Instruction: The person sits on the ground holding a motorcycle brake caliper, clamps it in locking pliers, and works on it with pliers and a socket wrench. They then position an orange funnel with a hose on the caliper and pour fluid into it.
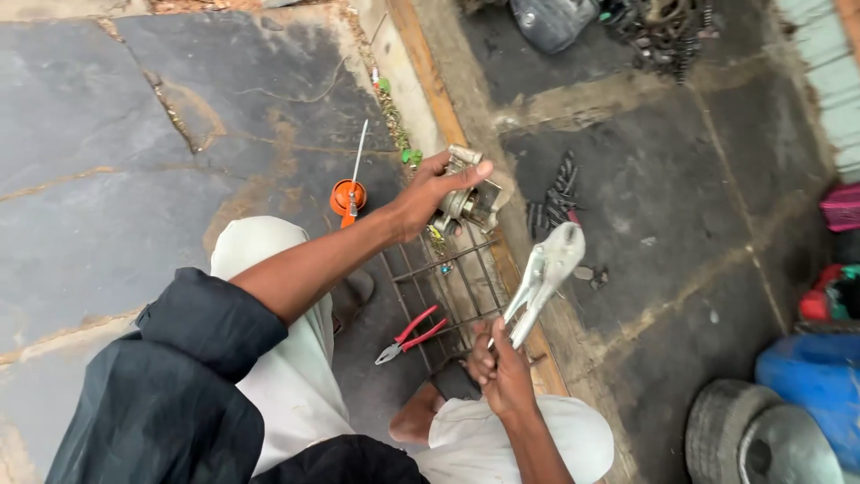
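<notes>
Metal part (466,199) was clamped in the left hand (428,190), steadied on the floor; locking pliers (544,278) were gripped by the right hand (498,369), jaws raised toward it.

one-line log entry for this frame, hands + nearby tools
left hand: grips metal part | right hand: holds locking pliers by handles | on ground: red-handled pliers, orange oil can, wire grid

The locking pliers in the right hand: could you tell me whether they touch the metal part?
Apart: the head view shows floor between the locking pliers and the metal part.
</notes>
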